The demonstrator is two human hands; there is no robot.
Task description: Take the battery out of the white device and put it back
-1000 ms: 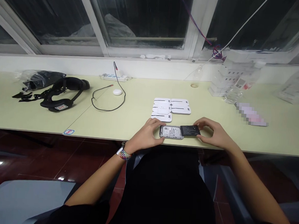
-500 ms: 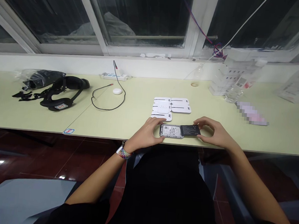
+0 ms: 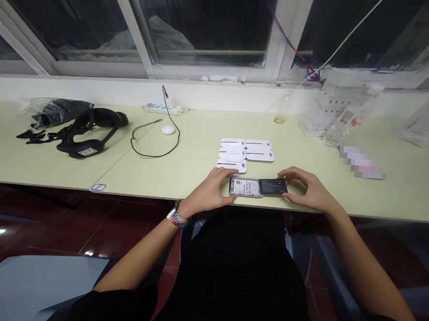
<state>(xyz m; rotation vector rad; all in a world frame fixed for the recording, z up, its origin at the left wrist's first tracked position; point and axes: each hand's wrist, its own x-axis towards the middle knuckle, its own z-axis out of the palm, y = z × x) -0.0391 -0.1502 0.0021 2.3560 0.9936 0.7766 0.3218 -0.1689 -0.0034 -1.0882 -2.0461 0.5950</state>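
One device [image 3: 246,187], one black slab [image 3: 273,186], five panels [image 3: 259,157]

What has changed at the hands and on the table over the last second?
Nothing has visibly moved beyond a slight shift of the camera view; nothing was taken hold of or let go. The left hand stays at the left end of the open labelled device, the right hand at the right end of the flat black piece. The white panels stayed put.
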